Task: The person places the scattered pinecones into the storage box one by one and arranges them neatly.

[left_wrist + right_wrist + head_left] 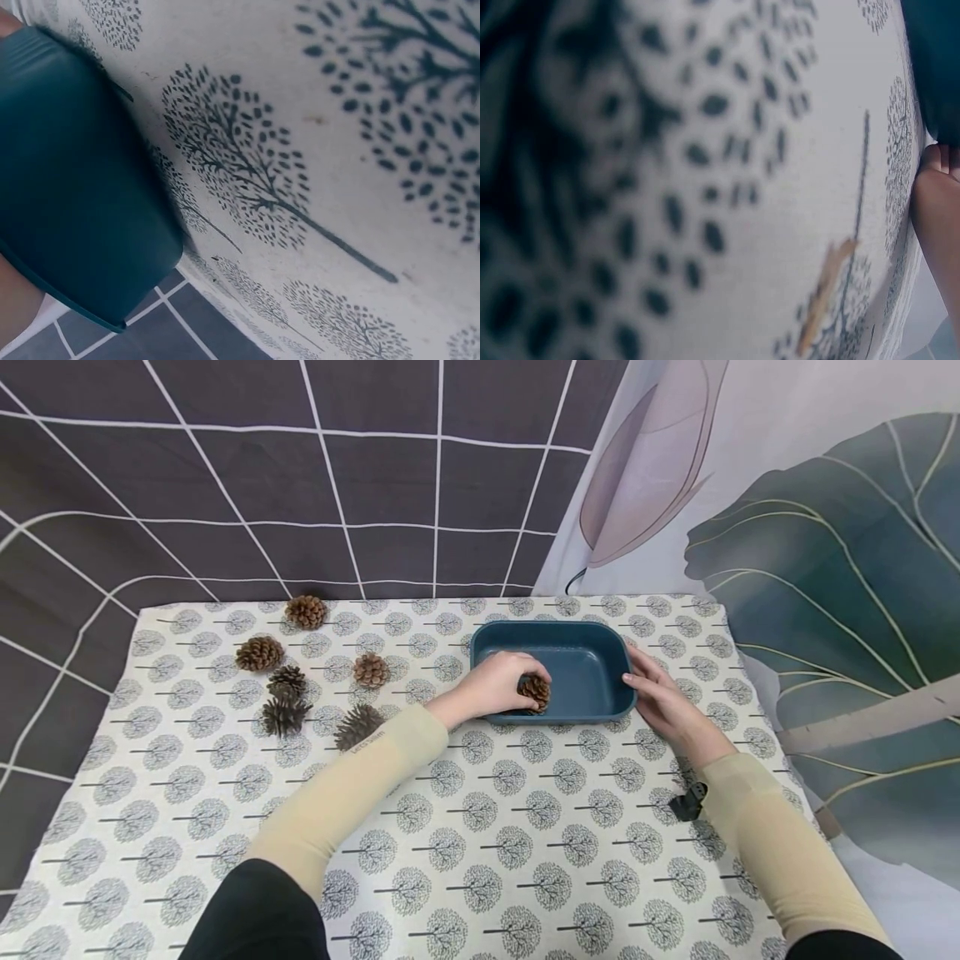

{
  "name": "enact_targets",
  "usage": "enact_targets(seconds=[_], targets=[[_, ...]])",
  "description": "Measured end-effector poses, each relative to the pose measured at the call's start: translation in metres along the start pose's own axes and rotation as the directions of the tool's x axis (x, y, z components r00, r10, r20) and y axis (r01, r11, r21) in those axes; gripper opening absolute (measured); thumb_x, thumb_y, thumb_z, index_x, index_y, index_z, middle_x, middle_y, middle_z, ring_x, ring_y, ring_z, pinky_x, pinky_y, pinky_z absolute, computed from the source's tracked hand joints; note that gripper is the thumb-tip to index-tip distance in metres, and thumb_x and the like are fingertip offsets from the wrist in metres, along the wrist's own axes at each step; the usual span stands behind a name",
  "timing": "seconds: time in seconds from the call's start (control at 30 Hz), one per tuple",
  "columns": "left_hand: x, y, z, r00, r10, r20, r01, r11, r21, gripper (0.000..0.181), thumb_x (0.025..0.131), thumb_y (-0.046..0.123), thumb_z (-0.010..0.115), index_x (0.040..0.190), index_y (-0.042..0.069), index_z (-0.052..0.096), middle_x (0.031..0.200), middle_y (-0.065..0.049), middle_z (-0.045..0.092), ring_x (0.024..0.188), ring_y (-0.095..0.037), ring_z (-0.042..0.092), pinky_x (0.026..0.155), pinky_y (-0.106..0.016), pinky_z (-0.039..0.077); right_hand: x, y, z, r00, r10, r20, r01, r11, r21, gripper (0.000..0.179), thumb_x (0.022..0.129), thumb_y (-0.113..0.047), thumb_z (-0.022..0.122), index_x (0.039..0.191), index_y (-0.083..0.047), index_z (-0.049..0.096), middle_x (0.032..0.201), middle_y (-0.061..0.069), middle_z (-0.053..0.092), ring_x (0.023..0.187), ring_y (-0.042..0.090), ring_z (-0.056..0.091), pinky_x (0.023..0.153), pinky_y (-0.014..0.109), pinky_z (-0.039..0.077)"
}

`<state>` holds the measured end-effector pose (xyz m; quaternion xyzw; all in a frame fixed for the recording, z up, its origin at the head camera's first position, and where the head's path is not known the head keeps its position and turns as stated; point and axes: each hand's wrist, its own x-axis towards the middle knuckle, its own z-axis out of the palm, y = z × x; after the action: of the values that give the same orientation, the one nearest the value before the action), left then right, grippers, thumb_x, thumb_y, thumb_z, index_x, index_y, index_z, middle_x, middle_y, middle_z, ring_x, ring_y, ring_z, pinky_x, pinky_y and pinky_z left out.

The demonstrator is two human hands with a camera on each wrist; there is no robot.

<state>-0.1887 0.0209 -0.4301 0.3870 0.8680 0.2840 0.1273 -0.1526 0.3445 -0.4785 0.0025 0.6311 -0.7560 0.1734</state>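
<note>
A blue rectangular plastic basin [588, 672] sits toward the back of the table, its outer wall [75, 172] large in the left wrist view. My left hand [495, 683] reaches over its left side and grips a brown pine cone [535, 693] inside the basin. On the opposite end, my right hand [663, 700] holds the basin wall, thumb at the rim and fingers along the outside. Part of that hand [939, 202] shows at the edge of the right wrist view, beside the basin [939, 67].
Several pine cones lie left of the basin, among them a brown one [306, 612] at the back, a lighter one [371, 670] and a grey one [359, 727] near my left sleeve. A tree-print cloth [480, 843] covers the table. Behind hangs a dark gridded curtain [375, 477].
</note>
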Motion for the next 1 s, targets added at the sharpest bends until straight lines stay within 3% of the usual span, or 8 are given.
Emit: enact_targets(seconds=[0.1,0.33,0.6,0.8,0.93,1.0], targets=[[-0.0008,0.0005,-0.0002,1.000,0.005,0.022,-0.005,1.000,0.008,0.043,0.090,0.022,0.087,0.130,0.014,0.073,0.138,-0.004,0.072,0.132,-0.023,0.066,0.123,-0.039,0.048,0.0000,-0.0008,-0.0001,1.000,0.004,0.002,-0.004,1.000,-0.008,0.072,0.109,-0.002,0.049,0.171,-0.014,0.015,0.178,0.014,0.010,0.135,-0.004,0.051,0.129,0.022,0.033],[-0.0011,-0.0026,0.0015,0.999,0.033,0.042,-0.033,0.999,0.000,0.044,0.088,0.022,0.088,0.129,0.014,0.074,0.136,-0.003,0.073,0.130,-0.023,0.067,0.122,-0.040,0.048,0.0001,-0.0008,-0.0003,1.000,-0.002,0.000,0.002,1.000,-0.004,0.071,0.109,-0.001,0.048,0.171,-0.013,0.015,0.178,0.014,0.011,0.135,-0.004,0.052,0.122,0.017,0.040],[-0.0009,-0.0039,0.0008,0.997,0.036,0.062,-0.035,0.999,-0.013,0.044,0.089,0.022,0.087,0.130,0.015,0.074,0.137,-0.004,0.073,0.130,-0.023,0.067,0.122,-0.039,0.049,0.0005,0.0002,-0.0004,1.000,-0.009,0.000,0.009,1.000,-0.004,0.071,0.109,0.000,0.048,0.171,-0.011,0.016,0.168,-0.001,0.037,0.136,-0.002,0.051,0.127,0.021,0.036],[-0.0010,-0.0029,-0.0007,0.997,0.044,0.067,-0.043,0.999,-0.017,0.045,0.090,0.023,0.086,0.131,0.013,0.073,0.138,-0.005,0.073,0.132,-0.024,0.066,0.122,-0.040,0.048,-0.0003,-0.0007,0.0010,1.000,-0.012,0.015,0.012,1.000,-0.005,0.071,0.108,0.000,0.048,0.171,-0.012,0.016,0.177,0.014,0.013,0.137,-0.002,0.051,0.131,0.024,0.030],[-0.0008,-0.0022,-0.0018,0.997,0.038,0.067,-0.037,0.999,-0.014,0.044,0.090,0.023,0.086,0.132,0.014,0.074,0.139,-0.004,0.072,0.134,-0.025,0.065,0.124,-0.040,0.046,-0.0004,-0.0006,0.0010,1.000,-0.015,0.014,0.015,1.000,0.000,0.070,0.108,0.000,0.048,0.171,-0.012,0.017,0.170,0.003,0.034,0.137,-0.001,0.052,0.128,0.022,0.035],[-0.0008,-0.0019,-0.0023,0.997,0.035,0.068,-0.034,0.999,-0.012,0.044,0.091,0.023,0.086,0.132,0.015,0.074,0.139,-0.004,0.072,0.135,-0.025,0.064,0.124,-0.040,0.046,-0.0002,-0.0007,0.0011,1.000,-0.019,0.016,0.019,1.000,-0.002,0.070,0.109,0.000,0.047,0.171,-0.011,0.016,0.167,0.000,0.038,0.137,0.000,0.052,0.126,0.021,0.036]])
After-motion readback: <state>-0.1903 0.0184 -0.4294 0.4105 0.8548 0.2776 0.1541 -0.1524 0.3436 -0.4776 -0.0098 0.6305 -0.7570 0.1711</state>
